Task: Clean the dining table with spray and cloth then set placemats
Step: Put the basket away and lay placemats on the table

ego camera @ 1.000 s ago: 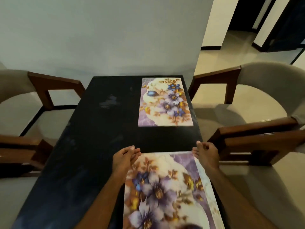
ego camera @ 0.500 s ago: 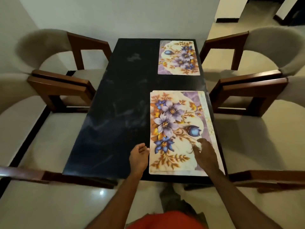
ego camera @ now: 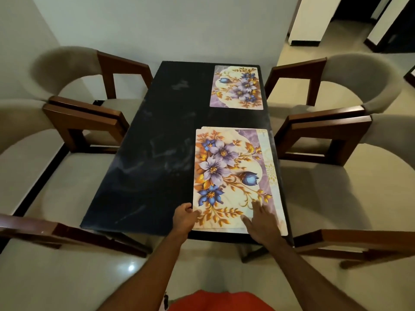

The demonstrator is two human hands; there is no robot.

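Our near stack of floral placemats [ego camera: 233, 176] lies at lower centre-right of the frame on the dark surface [ego camera: 143, 167], a single placemat [ego camera: 237, 86] well apart at upper right. Our left hand [ego camera: 185, 218] pinches the stack's near-left edge; our right hand [ego camera: 261, 223] presses flat, fingers spread, on its near end. We judge the mats light, thin, bendy and prone to sliding; best lifted singly by a near corner.
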